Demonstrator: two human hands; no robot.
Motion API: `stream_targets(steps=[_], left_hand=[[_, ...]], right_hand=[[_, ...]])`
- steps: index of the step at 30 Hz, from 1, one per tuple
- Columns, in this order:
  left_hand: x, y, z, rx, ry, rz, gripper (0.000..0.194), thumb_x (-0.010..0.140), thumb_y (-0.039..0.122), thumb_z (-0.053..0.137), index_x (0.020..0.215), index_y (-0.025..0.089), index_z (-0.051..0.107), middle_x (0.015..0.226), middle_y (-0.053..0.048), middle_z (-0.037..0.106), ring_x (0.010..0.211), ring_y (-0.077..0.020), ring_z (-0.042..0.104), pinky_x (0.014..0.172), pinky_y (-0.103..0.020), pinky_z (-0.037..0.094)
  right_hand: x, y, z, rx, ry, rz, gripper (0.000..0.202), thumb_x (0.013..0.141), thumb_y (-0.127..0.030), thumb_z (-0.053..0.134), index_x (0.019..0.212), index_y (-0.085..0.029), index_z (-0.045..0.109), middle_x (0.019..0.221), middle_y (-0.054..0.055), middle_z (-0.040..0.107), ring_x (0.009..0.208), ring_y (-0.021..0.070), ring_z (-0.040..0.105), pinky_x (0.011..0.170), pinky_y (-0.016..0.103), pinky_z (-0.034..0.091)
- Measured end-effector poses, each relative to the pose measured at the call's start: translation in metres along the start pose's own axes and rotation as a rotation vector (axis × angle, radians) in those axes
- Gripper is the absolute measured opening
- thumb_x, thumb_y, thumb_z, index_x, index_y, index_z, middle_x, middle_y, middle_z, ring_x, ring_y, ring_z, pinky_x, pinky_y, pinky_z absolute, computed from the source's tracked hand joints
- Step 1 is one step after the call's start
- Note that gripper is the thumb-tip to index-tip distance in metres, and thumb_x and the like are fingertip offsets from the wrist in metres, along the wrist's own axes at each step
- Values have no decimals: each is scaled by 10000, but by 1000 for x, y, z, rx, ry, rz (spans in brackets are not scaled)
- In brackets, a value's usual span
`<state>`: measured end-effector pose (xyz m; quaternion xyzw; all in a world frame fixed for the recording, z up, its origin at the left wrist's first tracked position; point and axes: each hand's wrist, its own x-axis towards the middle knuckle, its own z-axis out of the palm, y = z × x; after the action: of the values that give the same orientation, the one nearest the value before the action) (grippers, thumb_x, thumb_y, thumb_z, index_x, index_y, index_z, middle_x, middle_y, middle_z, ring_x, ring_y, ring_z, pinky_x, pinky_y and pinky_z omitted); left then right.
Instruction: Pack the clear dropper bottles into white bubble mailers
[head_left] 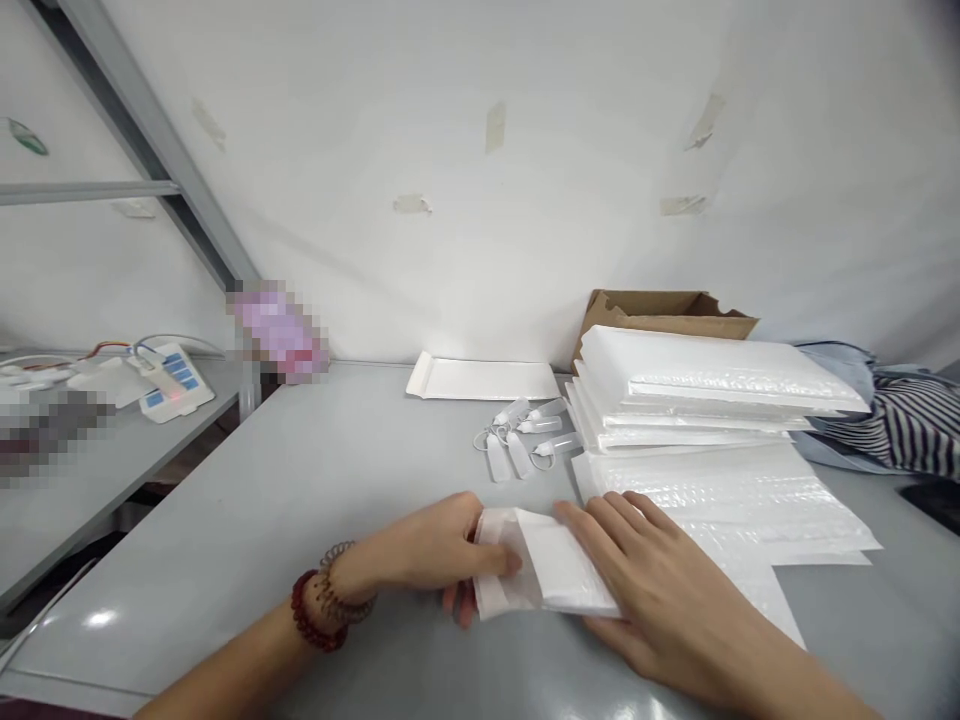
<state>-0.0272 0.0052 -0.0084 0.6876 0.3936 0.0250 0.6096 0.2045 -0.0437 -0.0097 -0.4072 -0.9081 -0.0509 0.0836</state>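
Near the front of the grey table, a small white packet [566, 566] with a translucent sleeve-like end lies between my two hands. My left hand [457, 555] pinches the translucent end, its thumb pressed on top and its fingers underneath. My right hand [637, 570] grips the opposite end, with the fingers over the top and the thumb side below. Whether anything is inside the packet I cannot tell. Just beyond my hands lie several small clear plastic bottles [519, 455] with thin loops at their necks.
A stack of white bubble mailers [705, 375] stands at the right, with looser ones spread in front. Behind it is an open cardboard box [667, 312]. One flat white mailer [487, 380] lies by the wall. Striped cloth [919, 420] lies far right; a power strip [176, 382] sits on the left table.
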Motion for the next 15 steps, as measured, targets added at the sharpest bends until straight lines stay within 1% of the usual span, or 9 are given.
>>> stream_targets(steps=[1,2,3,5,6,7,9,12,15], left_hand=[[0,-2,-5,133,69,50,400,873,403,480,576,143,547,486,14,566,367,-85,506,368,-166,402],[1,-5,-10,286,170,112,431,906,410,426,606,140,576,509,8,583,393,-93,528,388,-171,421],[3,-7,-15,442,309,181,435,934,396,379,668,140,610,558,-2,609,447,-107,560,428,-185,451],[9,-12,-23,639,550,274,344,954,307,344,896,149,644,801,-57,666,692,-170,624,595,-259,515],[12,-13,-25,697,620,300,290,943,248,358,1005,160,627,962,-92,650,858,-212,609,703,-317,519],[16,-14,-27,739,652,319,277,926,193,375,1085,174,601,1095,-119,601,999,-250,554,797,-378,496],[22,-16,-27,836,666,360,298,890,119,409,1114,198,590,1207,-134,518,1139,-291,441,900,-458,430],[26,-19,-26,921,666,372,238,886,113,441,1041,184,607,1181,-140,506,1154,-310,397,909,-486,401],[24,-22,-28,928,656,353,161,902,196,484,993,171,614,1143,-141,524,1132,-311,409,894,-476,404]], right_hand=[[0,3,-2,19,-31,29,510,702,-222,561,1196,-105,508,991,129,601,909,306,535,824,481,432],[0,6,-4,43,-61,56,502,691,-207,555,1183,-114,517,1001,129,594,923,306,528,828,477,428],[1,9,-7,71,-87,78,511,682,-194,549,1187,-121,515,1019,130,586,942,306,519,838,475,421],[1,12,-11,132,-130,96,552,671,-178,542,1219,-133,494,1057,128,568,979,304,500,868,478,399],[1,12,-13,161,-145,97,569,669,-175,540,1234,-140,484,1072,124,560,996,303,492,888,484,384],[0,12,-15,184,-155,95,579,669,-174,539,1244,-150,478,1081,120,555,1009,301,486,907,491,367],[0,10,-18,214,-163,102,603,666,-171,540,1264,-163,467,1095,116,549,1035,304,475,940,514,334],[-2,6,-23,253,-162,117,637,657,-164,541,1287,-164,447,1105,120,543,1039,306,470,944,521,335],[-6,2,-30,333,-170,89,644,634,-148,540,1271,-172,449,1080,108,539,989,283,478,889,461,397]])
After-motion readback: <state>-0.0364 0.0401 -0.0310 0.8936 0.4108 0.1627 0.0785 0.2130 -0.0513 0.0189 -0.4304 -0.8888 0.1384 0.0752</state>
